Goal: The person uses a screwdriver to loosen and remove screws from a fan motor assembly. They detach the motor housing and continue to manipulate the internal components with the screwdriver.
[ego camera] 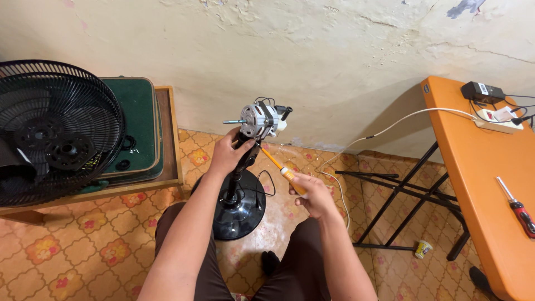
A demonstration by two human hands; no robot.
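Nearest us, our right hand (313, 196) grips an orange-handled screwdriver (281, 169), its tip angled up under the bare fan motor (259, 120). Our left hand (227, 153) is closed around the stand's neck (245, 158) just below that motor, steadying it above the round black base (239, 206) on the tiled floor. We judge the dismantling well along: the black grille (53, 131) already lies off on the low wooden tabletop (167, 134) to our left, while the motor remains mounted. Farther right, 1 red-handled screwdriver (518, 209) rests on the orange tabletop (473, 161).
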